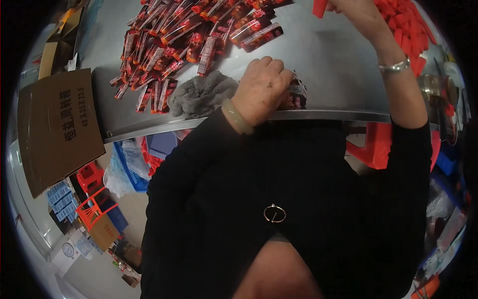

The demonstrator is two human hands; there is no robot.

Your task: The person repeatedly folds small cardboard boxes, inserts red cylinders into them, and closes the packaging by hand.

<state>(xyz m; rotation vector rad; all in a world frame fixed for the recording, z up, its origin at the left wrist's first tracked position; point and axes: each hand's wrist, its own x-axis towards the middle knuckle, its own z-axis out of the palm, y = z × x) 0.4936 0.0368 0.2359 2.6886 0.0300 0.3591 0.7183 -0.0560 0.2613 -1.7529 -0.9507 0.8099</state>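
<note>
My left hand point(264, 88), with a pale green bangle at the wrist, is closed near the table's front edge. Its fingers and thumb rest on a small dark printed packet point(298, 96), mostly covered by the hand. A crumpled grey cloth point(203, 93) lies just beside that wrist. My right hand point(352, 14), wearing a silver bracelet, is partly cut off at the top edge. Between its fingers is a small red block-like piece point(319, 7). Beyond the left hand spreads a heap of slim red-and-black printed packets point(174, 45).
A pile of similar red pieces point(406, 32) lies at the far right of the metal table point(343, 79). An open cardboard box point(59, 124) stands at the left edge. Glass jars point(432, 87) sit at the right. A red stool point(376, 144) is below the table.
</note>
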